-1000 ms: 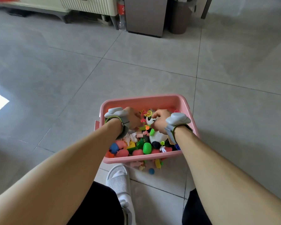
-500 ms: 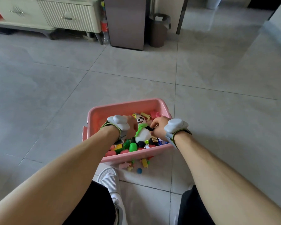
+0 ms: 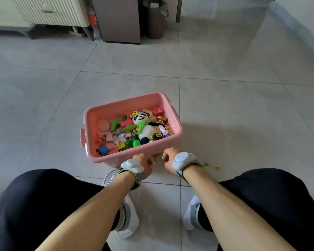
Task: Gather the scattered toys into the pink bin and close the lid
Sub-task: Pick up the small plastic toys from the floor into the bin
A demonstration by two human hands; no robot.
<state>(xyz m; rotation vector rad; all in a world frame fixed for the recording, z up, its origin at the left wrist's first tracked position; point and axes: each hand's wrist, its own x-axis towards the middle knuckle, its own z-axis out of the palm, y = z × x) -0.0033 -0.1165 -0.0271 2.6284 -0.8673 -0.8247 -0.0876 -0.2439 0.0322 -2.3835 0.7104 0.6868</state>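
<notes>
The pink bin (image 3: pixel 91 113) sits lidless on bare grey floor (image 3: pixel 43 98), tiles open on every side; a panda (image 3: pixel 145 127) lies among its toys. Just below its near rim the left hand (image 3: pixel 143 163) curls round small yellow pieces; the right hand (image 3: pixel 169 158) is fisted, contents hidden; loose bits (image 3: pixel 206 164) lie to its right.

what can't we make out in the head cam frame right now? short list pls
- Left hand: fingers curl round something yellow; the hand itself hides what it is.
- Right hand: fingers curled; whether it holds anything is hidden by its own back.
- Small toys on the floor beside the right wrist: too small to identify.
- Pink bin: lid not in frame; lower toys buried under the panda toy.
</notes>
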